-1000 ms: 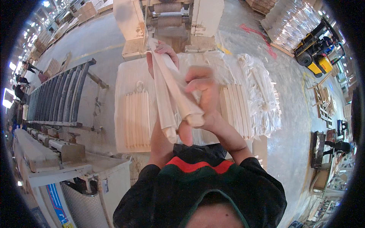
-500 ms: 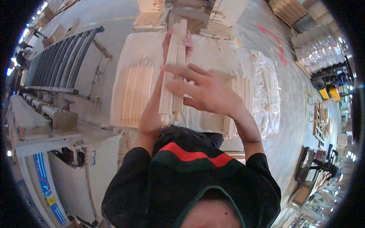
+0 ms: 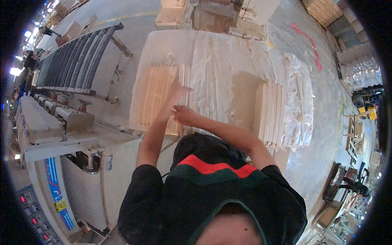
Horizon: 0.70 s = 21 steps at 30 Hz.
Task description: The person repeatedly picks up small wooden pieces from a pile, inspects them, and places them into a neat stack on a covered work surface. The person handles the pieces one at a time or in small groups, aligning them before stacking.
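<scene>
My left hand (image 3: 178, 88) lies over the right edge of a row of pale wooden strips (image 3: 154, 96), thumb stretched out to the right and the hand a little blurred. Lighter strips (image 3: 185, 77) lie along that edge, partly under the hand. Close beside my left forearm, my right hand (image 3: 185, 115) has its fingers bent but apart, near the near ends of those strips; I see nothing held in it. A second row of pale wooden strips (image 3: 269, 114) sits to the right on the same plastic-covered stack (image 3: 216, 61).
Left of me stands a machine (image 3: 81, 134) with a textured roller (image 3: 83, 196), and beyond it a dark roller conveyor (image 3: 79, 61). A wrapped bundle (image 3: 299, 102) adjoins the stack's right side. Farther right are a yellow vehicle (image 3: 369, 113) and another person (image 3: 355, 185).
The strips that my left hand held up before me now lie at the right edge of the left row. Both hands have come down, and the right has moved toward my left forearm.
</scene>
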### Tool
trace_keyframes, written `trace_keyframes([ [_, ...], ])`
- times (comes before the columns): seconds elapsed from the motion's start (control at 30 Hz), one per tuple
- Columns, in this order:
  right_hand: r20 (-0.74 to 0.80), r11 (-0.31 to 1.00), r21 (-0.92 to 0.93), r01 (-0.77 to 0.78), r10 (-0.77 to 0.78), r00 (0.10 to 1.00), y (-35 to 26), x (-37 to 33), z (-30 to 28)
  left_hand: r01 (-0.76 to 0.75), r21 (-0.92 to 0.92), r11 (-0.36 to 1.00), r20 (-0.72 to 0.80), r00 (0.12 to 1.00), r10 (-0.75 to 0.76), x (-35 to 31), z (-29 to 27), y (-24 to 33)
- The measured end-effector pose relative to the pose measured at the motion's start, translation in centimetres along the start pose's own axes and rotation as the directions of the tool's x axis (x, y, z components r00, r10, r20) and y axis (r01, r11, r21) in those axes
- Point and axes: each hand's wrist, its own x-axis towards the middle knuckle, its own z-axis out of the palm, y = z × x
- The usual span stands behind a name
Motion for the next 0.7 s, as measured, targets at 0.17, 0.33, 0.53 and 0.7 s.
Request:
trace_keyframes([
  [0.17,-0.116,0.981,0.169,-0.095,0.116,0.986,0.7,0.6,3.5,0.041,0.043,0.998,-0.038,0.998,-0.040,-0.5,0.9,0.3],
  [0.33,-0.170,0.954,0.222,-0.204,0.243,0.955,-1.2,-1.8,1.8,-0.113,0.204,0.972,-0.106,0.985,0.137,-0.5,2.5,-1.0],
  [0.53,-0.059,0.667,0.566,-0.484,0.618,0.784,-0.4,-11.9,-3.9,-0.084,0.630,0.772,-0.061,0.986,0.157,-0.4,2.0,-0.1],
  [0.7,-0.128,0.224,0.503,-0.835,0.975,0.184,1.5,-25.0,-8.6,-0.146,0.601,0.786,0.062,0.989,0.136,-0.8,0.4,0.0],
])
